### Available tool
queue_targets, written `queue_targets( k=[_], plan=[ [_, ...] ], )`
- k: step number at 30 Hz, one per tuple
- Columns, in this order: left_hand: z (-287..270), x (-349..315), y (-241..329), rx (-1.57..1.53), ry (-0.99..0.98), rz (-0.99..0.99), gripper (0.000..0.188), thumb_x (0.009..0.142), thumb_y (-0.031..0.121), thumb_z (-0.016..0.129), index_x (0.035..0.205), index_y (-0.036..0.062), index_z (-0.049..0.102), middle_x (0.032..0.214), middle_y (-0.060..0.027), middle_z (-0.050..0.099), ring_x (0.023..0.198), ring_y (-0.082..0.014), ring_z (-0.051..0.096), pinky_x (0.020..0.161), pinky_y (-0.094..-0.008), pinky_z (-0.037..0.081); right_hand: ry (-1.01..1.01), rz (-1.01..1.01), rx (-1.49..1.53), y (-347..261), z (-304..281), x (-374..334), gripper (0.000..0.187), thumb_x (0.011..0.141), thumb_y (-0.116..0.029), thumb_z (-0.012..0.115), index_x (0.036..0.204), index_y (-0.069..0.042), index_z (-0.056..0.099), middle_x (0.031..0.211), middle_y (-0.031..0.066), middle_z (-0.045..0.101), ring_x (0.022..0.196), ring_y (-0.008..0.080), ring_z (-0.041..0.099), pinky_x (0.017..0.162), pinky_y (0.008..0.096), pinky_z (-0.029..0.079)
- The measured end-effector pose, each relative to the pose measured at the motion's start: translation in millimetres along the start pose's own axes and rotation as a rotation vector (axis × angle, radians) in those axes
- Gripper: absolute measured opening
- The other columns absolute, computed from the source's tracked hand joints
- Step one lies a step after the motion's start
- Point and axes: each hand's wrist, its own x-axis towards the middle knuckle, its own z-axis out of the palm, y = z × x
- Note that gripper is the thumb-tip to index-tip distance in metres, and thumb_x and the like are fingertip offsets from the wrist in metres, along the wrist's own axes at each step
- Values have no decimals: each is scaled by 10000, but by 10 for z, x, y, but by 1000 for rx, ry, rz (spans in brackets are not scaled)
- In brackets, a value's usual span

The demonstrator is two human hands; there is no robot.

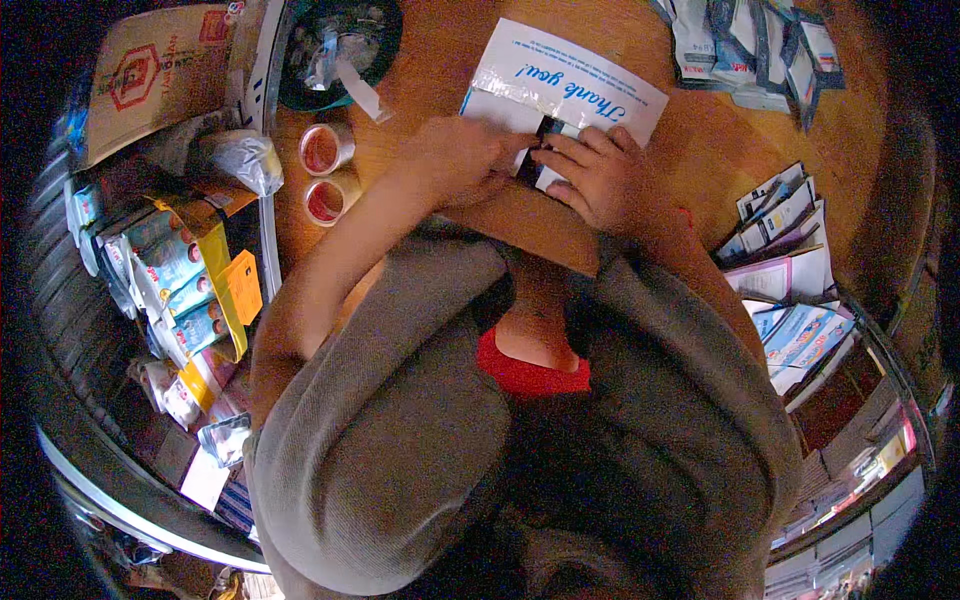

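A white printed card (570, 75) with blue script lies tilted on the wooden floor in front of me, a shiny strip of clear tape along its lower part. Below it is a brown cardboard piece (535, 228), close to my feet; whether both belong to one box I cannot tell. My left hand (475, 160) is curled at the lower left of the card, its fingertips meeting by a narrow dark strip; what they pinch is hidden. My right hand (598, 180) rests on the white surface beside that strip, with its fingers stretched and apart.
Two tape rolls (325, 150) stand left of my arm, near a dark bin (340, 55) of plastic scraps. Further left are a cardboard box (165, 75) and blue packets (180, 270) in a yellow holder. Grey-white pouches (745, 45) lie far right, above envelopes (780, 230).
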Motion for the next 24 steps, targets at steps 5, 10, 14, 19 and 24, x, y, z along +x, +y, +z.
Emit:
queue_targets(
  k=[5, 10, 14, 19, 24],
  plan=[
    [289, 71, -4, -32, 176, 73, 358, 827, 342, 511, 1172, 250, 479, 797, -141, 614, 713, -300, 620, 611, -436, 510, -12, -49, 10, -22, -106, 35, 284, 751, -323, 593, 935, -107, 598, 1044, 44, 558, 914, 221, 500, 765, 365, 381],
    [121, -57, 140, -99, 322, 105, 399, 809, 343, 525, 1166, 194, 429, 655, -160, 600, 580, -346, 600, 529, -463, 497, 125, 43, 33, 47, -238, -153, 251, 748, -321, 619, 851, -92, 610, 932, 72, 587, 864, 261, 550, 749, 409, 426],
    [170, -210, -154, -235, 418, -162, 588, 780, 253, 549, 1240, 25, 264, 718, -233, 598, 643, -409, 584, 599, -503, 474, 208, 386, 48, 292, -597, -540, 242, 758, -286, 617, 807, -49, 610, 811, 132, 607, 812, 300, 588, 723, 435, 467],
    [351, -361, -169, -285, 463, -155, 569, 771, 220, 565, 1220, 34, 270, 752, -242, 597, 682, -420, 582, 641, -519, 461, -379, 645, -188, 54, -968, -215, 292, 802, -324, 547, 811, -38, 609, 705, 177, 604, 673, 336, 612, 621, 437, 493],
    [322, -352, -145, -325, 453, -185, 503, 770, 229, 566, 1176, 79, 308, 756, -225, 602, 693, -418, 585, 651, -523, 458, -566, 464, -62, -34, -430, 267, 607, 760, -376, 600, 1220, -41, 387, 894, 240, 583, 739, 390, 601, 675, 465, 497]
  ],
)
